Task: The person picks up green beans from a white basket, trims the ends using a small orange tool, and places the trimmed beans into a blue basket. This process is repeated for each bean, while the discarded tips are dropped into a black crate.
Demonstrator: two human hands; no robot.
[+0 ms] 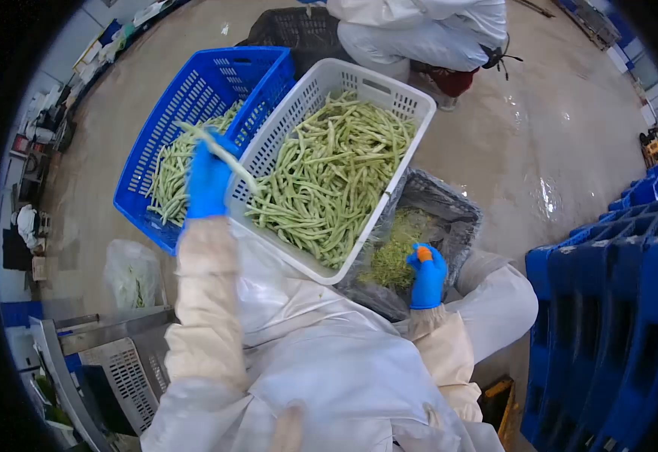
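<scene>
In my blue-gloved left hand (207, 179) is a long pale green bean (227, 160), held between closed fingers over the near edge of the blue crate. More green beans lie inside that blue crate (135, 162). Beside it, the white crate (421, 98) carries a large heap of green beans (333, 173). My gloved right hand (427, 279) is closed above a bin lined with black plastic (461, 226), which contains green trimmings (397, 252). Something small and orange (424, 254) shows at its thumb and fingertips; I cannot tell what it is.
Across the crates sits a person in white clothing (427, 38), next to a black crate (291, 34). Blue pallets (607, 309) are stacked at the right. A clear plastic bag (133, 275) and a metal frame (111, 328) stand at the left. The floor (555, 128) looks wet.
</scene>
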